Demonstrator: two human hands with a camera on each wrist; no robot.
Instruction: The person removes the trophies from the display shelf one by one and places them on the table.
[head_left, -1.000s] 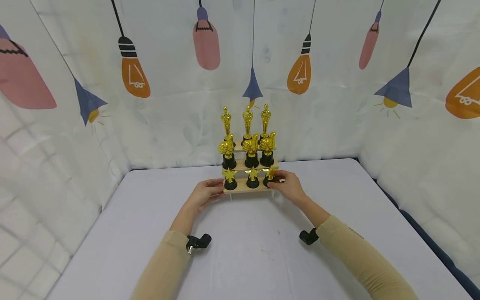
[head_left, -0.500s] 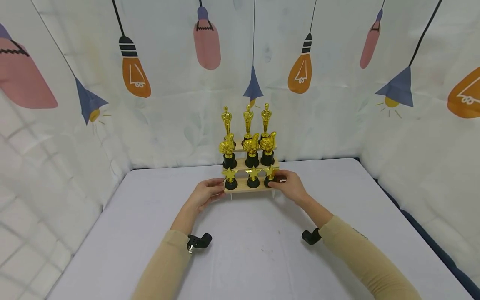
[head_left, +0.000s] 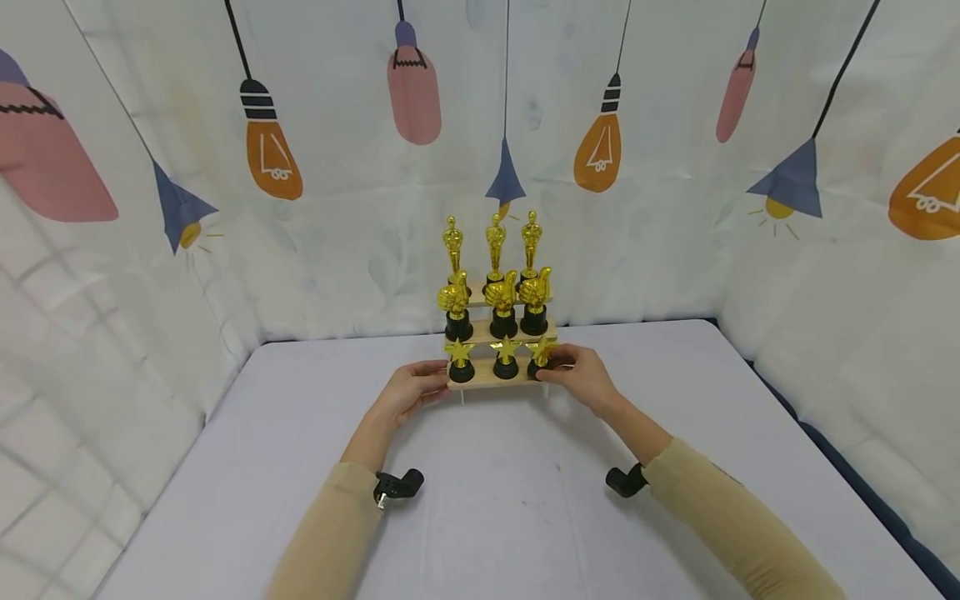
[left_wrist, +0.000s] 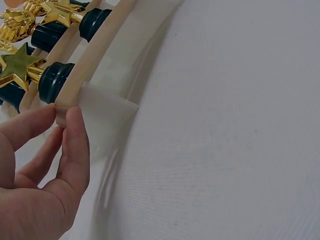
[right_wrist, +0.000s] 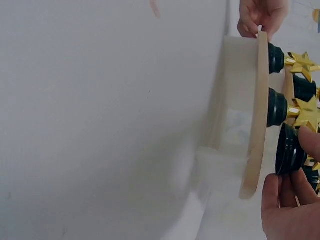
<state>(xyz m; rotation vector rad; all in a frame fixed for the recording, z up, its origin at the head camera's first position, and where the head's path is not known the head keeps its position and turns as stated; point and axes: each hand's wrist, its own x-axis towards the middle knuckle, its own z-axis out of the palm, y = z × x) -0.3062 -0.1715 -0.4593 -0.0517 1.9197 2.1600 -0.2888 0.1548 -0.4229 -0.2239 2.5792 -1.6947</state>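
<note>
A three-tier wooden stand (head_left: 487, 385) holds gold trophies with black bases. My left hand (head_left: 412, 390) pinches the left end of its lowest shelf (left_wrist: 92, 60) between thumb and fingertips. At the right end of that shelf, my right hand (head_left: 583, 377) grips a star trophy (right_wrist: 290, 150) by its black base, thumb on one side and fingers on the other. In the right wrist view the base is tilted, with a gap between it and the shelf. Two more star trophies, left (head_left: 461, 365) and middle (head_left: 506, 363), stand upright on the same shelf.
Thumbs-up trophies (head_left: 502, 296) line the middle tier and figure trophies (head_left: 495, 242) the top one. Pale translucent supports (left_wrist: 107, 100) carry the shelf. The white-covered table (head_left: 495, 508) ends at a patterned fabric backdrop (head_left: 337, 250) just behind the stand.
My right forearm has shifted slightly to the right, its hand still on the star trophy. The left hand keeps its hold at the shelf end.
</note>
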